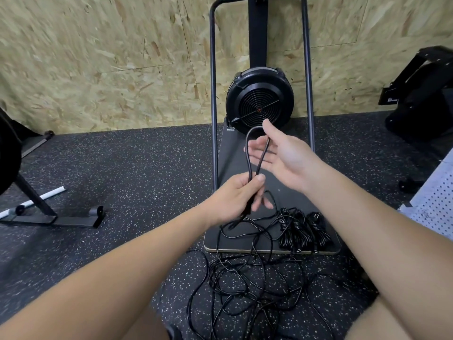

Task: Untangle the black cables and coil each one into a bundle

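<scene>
My left hand grips a black cable, pinching both strands of a tall loop that stands up from its fist. My right hand is behind the loop with palm up and fingers spread, the loop's top lying against its fingers. From my left hand the cable drops into a loose tangle of black cables on the floor in front of my knees. Three coiled black bundles lie side by side on the dark board, to the right of the tangle.
A black fan machine in a metal frame stands on the board against the chipboard wall. Equipment legs sit on the speckled rubber floor at left, a black machine and a white perforated panel at right.
</scene>
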Demonstrator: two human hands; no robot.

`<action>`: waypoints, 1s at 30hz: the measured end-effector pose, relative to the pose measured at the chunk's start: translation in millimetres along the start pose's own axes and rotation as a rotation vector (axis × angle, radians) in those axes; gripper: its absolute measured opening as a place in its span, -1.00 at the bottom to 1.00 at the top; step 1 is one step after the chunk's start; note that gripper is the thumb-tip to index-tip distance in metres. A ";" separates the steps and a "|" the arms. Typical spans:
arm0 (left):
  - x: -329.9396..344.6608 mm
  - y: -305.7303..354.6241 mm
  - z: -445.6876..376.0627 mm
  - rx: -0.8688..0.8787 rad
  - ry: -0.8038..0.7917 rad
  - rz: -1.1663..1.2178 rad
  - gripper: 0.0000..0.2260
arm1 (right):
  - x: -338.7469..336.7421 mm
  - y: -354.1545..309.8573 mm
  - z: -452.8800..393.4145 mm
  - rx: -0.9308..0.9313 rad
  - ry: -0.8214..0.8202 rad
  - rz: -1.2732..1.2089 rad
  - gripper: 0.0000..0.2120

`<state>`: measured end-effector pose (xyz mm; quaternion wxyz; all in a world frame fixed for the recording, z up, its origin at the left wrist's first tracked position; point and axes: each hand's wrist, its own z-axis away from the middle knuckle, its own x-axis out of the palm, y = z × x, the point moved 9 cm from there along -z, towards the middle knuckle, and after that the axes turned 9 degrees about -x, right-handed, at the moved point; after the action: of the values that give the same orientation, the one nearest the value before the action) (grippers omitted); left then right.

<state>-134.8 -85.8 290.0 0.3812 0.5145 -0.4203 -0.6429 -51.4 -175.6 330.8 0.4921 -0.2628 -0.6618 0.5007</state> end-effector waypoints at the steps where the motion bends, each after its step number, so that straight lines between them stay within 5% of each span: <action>1: -4.0 -1.1 -1.2 -0.008 0.025 0.086 -0.66 | -4.7 6.6 0.0 0.011 0.006 0.068 -0.56; 5: -29.0 -2.5 -8.2 -0.033 0.142 0.416 -0.74 | -5.0 39.5 6.1 0.044 -0.090 0.221 -0.79; 7: -40.9 -0.9 -10.7 -0.029 0.173 0.533 -0.76 | 10.9 64.7 19.2 0.134 -0.265 0.334 -0.63; 11: -55.6 -0.7 -10.9 -0.023 0.218 0.691 -0.76 | 39.3 102.6 43.3 0.252 -0.550 0.413 -0.68; 17: -99.0 -10.4 -8.6 0.011 0.444 0.628 -0.75 | 30.1 107.2 34.6 0.303 -0.365 0.347 -0.89; 22: -146.3 -31.3 -1.3 -0.023 0.650 0.509 -0.77 | 18.5 70.2 39.6 0.140 -0.577 0.969 -0.81; 25: -147.0 -41.6 -1.9 -0.157 0.564 0.291 -0.69 | 23.8 26.3 33.4 -0.064 -0.478 0.851 -0.92; 30: -72.9 -41.9 -5.7 -0.331 0.128 0.259 -0.45 | 6.8 5.8 14.7 -0.167 -0.114 0.540 -0.88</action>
<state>-118.5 -4.5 275.1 0.5661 0.4263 -0.3464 -0.6147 -68.3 -173.7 327.9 0.2795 -0.4406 -0.6334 0.5715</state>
